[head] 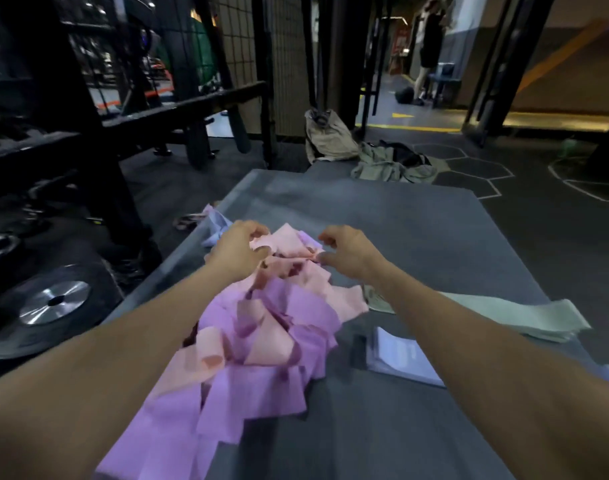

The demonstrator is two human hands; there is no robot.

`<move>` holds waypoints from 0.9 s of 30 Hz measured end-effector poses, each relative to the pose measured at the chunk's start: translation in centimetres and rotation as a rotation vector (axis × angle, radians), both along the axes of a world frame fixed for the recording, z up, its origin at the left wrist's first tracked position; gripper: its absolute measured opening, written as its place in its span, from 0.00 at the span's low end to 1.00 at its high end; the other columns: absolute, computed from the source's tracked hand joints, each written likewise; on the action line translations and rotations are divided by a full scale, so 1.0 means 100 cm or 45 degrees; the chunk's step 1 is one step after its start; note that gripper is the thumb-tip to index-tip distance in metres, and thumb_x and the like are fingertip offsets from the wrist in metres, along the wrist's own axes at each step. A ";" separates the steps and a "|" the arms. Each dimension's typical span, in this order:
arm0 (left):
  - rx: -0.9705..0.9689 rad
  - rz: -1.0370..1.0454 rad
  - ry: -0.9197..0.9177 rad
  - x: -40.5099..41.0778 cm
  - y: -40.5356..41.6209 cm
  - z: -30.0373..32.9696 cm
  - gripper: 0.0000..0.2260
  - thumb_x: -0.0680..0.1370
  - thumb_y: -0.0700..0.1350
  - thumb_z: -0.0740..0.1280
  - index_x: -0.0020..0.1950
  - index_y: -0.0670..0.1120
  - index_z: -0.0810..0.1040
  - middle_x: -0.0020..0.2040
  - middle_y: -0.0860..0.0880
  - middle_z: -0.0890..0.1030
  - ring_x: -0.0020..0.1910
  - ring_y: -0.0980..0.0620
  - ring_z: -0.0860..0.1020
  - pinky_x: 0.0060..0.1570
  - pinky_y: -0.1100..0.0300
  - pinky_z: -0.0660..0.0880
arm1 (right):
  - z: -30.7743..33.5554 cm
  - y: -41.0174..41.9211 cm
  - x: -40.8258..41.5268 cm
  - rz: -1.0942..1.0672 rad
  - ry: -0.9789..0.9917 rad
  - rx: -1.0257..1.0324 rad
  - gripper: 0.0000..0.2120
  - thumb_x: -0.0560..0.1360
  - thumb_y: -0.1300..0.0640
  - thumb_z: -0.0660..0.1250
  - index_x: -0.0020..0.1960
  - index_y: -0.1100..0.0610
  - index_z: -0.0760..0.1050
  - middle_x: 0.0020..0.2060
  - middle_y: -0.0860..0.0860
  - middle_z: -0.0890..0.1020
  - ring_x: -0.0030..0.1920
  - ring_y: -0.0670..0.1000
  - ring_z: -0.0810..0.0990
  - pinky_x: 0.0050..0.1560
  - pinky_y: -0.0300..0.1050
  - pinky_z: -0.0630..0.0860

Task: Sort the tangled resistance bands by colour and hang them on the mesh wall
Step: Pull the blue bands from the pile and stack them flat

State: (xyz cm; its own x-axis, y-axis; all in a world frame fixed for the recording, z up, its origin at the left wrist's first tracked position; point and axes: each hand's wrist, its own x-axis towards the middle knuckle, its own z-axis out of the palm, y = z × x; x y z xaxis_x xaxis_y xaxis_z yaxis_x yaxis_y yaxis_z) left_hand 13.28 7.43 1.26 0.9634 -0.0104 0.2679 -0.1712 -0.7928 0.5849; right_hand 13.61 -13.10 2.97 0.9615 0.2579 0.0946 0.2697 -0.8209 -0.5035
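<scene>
A tangle of flat resistance bands lies along a grey mat (417,237). Purple bands (261,382) fill the near part and pink bands (289,247) the far part, the two colours knotted into each other. My left hand (237,249) pinches the pink bands at the far left of the pile. My right hand (348,251) pinches the same pink bunch from the right. A pale green band (504,315) lies flat and apart on the right. The mesh wall (240,36) stands at the back, beyond the mat.
A stack of pale blue bands or sheets (400,358) lies by my right forearm. Weight plates (53,301) and a black rack (88,133) stand to the left. A khaki bag (327,136) and clothes (389,164) lie beyond the mat. A person (429,43) stands far back.
</scene>
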 end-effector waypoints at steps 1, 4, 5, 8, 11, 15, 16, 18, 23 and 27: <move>0.021 0.034 0.004 0.009 0.012 -0.003 0.16 0.74 0.41 0.69 0.61 0.41 0.76 0.60 0.44 0.77 0.59 0.47 0.75 0.58 0.59 0.68 | -0.002 0.012 0.010 0.015 0.000 -0.022 0.18 0.73 0.56 0.69 0.61 0.62 0.75 0.58 0.57 0.78 0.58 0.57 0.76 0.56 0.43 0.70; 0.053 0.129 0.025 0.032 0.040 -0.014 0.15 0.75 0.41 0.68 0.60 0.41 0.76 0.59 0.45 0.78 0.58 0.44 0.76 0.58 0.56 0.70 | -0.010 0.044 0.041 0.050 0.015 -0.072 0.21 0.73 0.57 0.68 0.65 0.60 0.72 0.62 0.58 0.76 0.61 0.56 0.74 0.59 0.44 0.70; 0.059 0.154 0.037 0.039 0.047 -0.017 0.14 0.75 0.41 0.67 0.60 0.41 0.76 0.59 0.44 0.78 0.58 0.44 0.76 0.58 0.56 0.70 | -0.013 0.054 0.049 0.061 0.024 -0.073 0.21 0.74 0.57 0.68 0.65 0.60 0.72 0.63 0.58 0.74 0.61 0.56 0.74 0.60 0.45 0.70; 0.107 0.185 0.017 0.062 0.063 -0.027 0.13 0.75 0.37 0.64 0.60 0.39 0.76 0.61 0.42 0.76 0.59 0.42 0.74 0.59 0.59 0.67 | -0.023 0.079 0.069 0.097 0.011 -0.093 0.21 0.74 0.58 0.68 0.66 0.59 0.72 0.64 0.58 0.73 0.62 0.57 0.73 0.61 0.45 0.70; 0.205 0.304 0.037 0.082 0.075 -0.038 0.17 0.75 0.37 0.64 0.64 0.43 0.75 0.67 0.41 0.70 0.65 0.41 0.69 0.62 0.57 0.65 | -0.037 0.100 0.084 0.131 -0.022 -0.112 0.20 0.73 0.57 0.68 0.65 0.57 0.73 0.63 0.58 0.73 0.63 0.58 0.72 0.63 0.48 0.69; 0.245 0.313 0.203 0.101 0.084 -0.058 0.23 0.77 0.38 0.61 0.72 0.47 0.65 0.72 0.41 0.61 0.68 0.40 0.66 0.65 0.54 0.64 | -0.052 0.110 0.096 0.154 0.005 -0.159 0.19 0.73 0.56 0.66 0.64 0.52 0.73 0.61 0.57 0.72 0.62 0.59 0.71 0.59 0.49 0.71; 0.252 0.290 0.229 0.105 0.086 -0.062 0.23 0.77 0.38 0.62 0.72 0.47 0.65 0.72 0.41 0.62 0.68 0.41 0.66 0.65 0.54 0.65 | -0.055 0.110 0.097 0.155 0.008 -0.178 0.18 0.73 0.55 0.65 0.63 0.52 0.74 0.59 0.57 0.73 0.60 0.59 0.72 0.58 0.48 0.72; 0.298 0.220 0.298 0.111 0.090 -0.068 0.22 0.76 0.40 0.64 0.70 0.47 0.68 0.69 0.41 0.67 0.65 0.41 0.70 0.63 0.53 0.68 | -0.060 0.108 0.099 0.152 0.023 -0.183 0.15 0.74 0.54 0.65 0.60 0.53 0.75 0.51 0.56 0.74 0.55 0.57 0.73 0.53 0.47 0.72; 0.235 0.325 0.170 0.107 0.084 -0.069 0.07 0.76 0.39 0.62 0.51 0.42 0.78 0.53 0.40 0.80 0.52 0.39 0.77 0.51 0.52 0.73 | -0.060 0.101 0.093 0.133 0.072 -0.116 0.08 0.73 0.56 0.67 0.52 0.53 0.78 0.38 0.49 0.73 0.44 0.53 0.73 0.43 0.44 0.71; -0.039 0.359 0.044 0.091 0.077 -0.043 0.07 0.76 0.38 0.62 0.50 0.42 0.79 0.48 0.40 0.80 0.49 0.42 0.76 0.47 0.58 0.68 | -0.044 0.093 0.077 0.128 0.093 -0.031 0.14 0.75 0.58 0.65 0.60 0.54 0.76 0.47 0.46 0.80 0.46 0.50 0.77 0.47 0.41 0.73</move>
